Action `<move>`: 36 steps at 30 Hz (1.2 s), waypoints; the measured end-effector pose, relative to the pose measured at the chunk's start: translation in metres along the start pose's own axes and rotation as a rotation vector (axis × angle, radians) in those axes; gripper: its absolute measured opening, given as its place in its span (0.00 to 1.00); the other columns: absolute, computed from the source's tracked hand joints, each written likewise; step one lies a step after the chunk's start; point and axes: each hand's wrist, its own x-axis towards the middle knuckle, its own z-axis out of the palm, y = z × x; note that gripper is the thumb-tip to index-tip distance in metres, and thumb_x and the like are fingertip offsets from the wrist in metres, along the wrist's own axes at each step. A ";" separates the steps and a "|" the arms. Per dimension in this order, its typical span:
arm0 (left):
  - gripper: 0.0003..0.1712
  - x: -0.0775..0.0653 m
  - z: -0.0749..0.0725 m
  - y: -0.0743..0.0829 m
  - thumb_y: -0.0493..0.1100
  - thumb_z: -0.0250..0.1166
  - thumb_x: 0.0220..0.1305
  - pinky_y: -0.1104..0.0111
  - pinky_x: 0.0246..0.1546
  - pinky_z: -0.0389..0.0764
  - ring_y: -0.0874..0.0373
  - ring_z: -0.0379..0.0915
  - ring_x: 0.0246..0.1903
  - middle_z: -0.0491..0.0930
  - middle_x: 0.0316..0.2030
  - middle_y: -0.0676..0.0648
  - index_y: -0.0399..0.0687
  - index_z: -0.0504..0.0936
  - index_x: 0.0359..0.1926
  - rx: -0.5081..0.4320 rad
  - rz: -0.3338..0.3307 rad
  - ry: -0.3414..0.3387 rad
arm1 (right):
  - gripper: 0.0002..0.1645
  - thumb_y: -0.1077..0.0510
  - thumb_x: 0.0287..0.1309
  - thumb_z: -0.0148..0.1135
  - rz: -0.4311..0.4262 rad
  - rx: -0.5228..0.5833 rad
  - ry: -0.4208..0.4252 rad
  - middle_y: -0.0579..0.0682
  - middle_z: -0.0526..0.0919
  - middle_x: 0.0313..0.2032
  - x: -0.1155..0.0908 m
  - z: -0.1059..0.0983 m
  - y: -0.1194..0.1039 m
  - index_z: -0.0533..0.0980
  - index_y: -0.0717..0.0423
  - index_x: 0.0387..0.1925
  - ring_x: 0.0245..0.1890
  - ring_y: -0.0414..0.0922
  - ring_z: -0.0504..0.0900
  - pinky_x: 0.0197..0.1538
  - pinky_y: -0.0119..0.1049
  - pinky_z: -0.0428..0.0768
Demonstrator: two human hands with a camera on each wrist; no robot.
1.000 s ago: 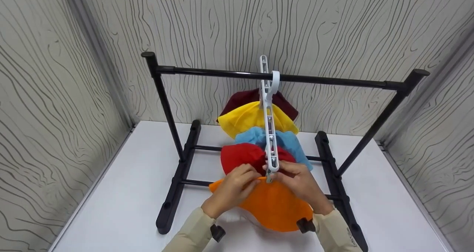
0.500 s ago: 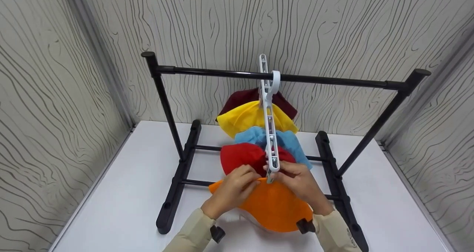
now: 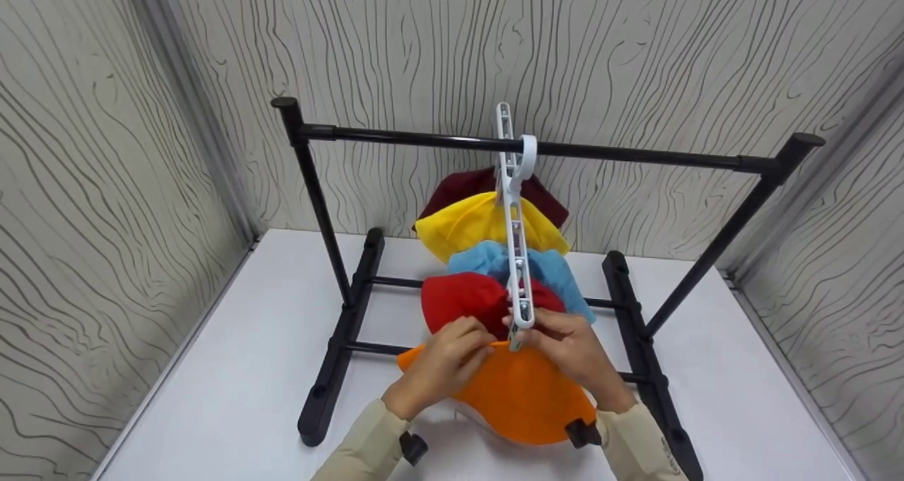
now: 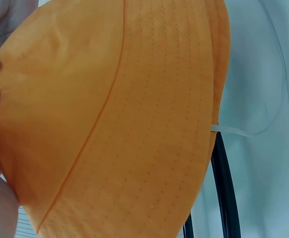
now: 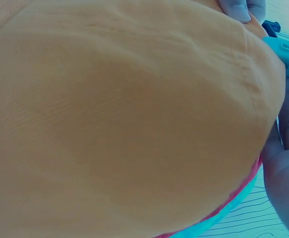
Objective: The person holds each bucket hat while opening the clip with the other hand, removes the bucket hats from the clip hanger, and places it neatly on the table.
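An orange bucket hat [image 3: 526, 396] hangs from the near end of a white clip hanger [image 3: 519, 269]. My left hand [image 3: 446, 357] pinches the top of its crown, left of the hanger's end clip [image 3: 515, 337]. With thumb and fingers, my right hand [image 3: 573, 350] holds that clip at the crown's edge. In the right wrist view, the clip [image 5: 285, 55] meets the orange cloth near a thumb. Stitched brim and a clear tag string [image 4: 233, 131] show in the left wrist view. Behind it hang a red hat [image 3: 459, 301] and a light blue hat [image 3: 477, 260].
Farther back on the hanger are a yellow hat [image 3: 459, 227] and a dark maroon hat [image 3: 452, 191]. The hanger's hook [image 3: 527, 157] sits over the black rack's top bar [image 3: 635, 154]. Rack feet [image 3: 332, 382] stand on the white table [image 3: 212, 368], with patterned walls [image 3: 395, 43] around.
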 end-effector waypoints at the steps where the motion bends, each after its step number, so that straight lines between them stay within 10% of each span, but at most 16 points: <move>1: 0.06 -0.001 0.000 0.000 0.40 0.63 0.65 0.78 0.44 0.76 0.62 0.72 0.39 0.78 0.37 0.53 0.47 0.83 0.41 0.000 -0.003 -0.002 | 0.16 0.70 0.61 0.56 0.001 0.001 -0.002 0.59 0.85 0.46 0.000 0.000 0.000 0.76 0.74 0.50 0.46 0.38 0.82 0.53 0.28 0.79; 36: 0.07 -0.013 -0.003 -0.006 0.43 0.61 0.66 0.78 0.44 0.77 0.63 0.71 0.40 0.77 0.38 0.54 0.51 0.83 0.43 -0.017 -0.088 -0.062 | 0.18 0.72 0.61 0.55 0.060 0.107 0.004 0.52 0.85 0.48 -0.004 -0.001 0.001 0.72 0.79 0.53 0.51 0.39 0.81 0.56 0.30 0.78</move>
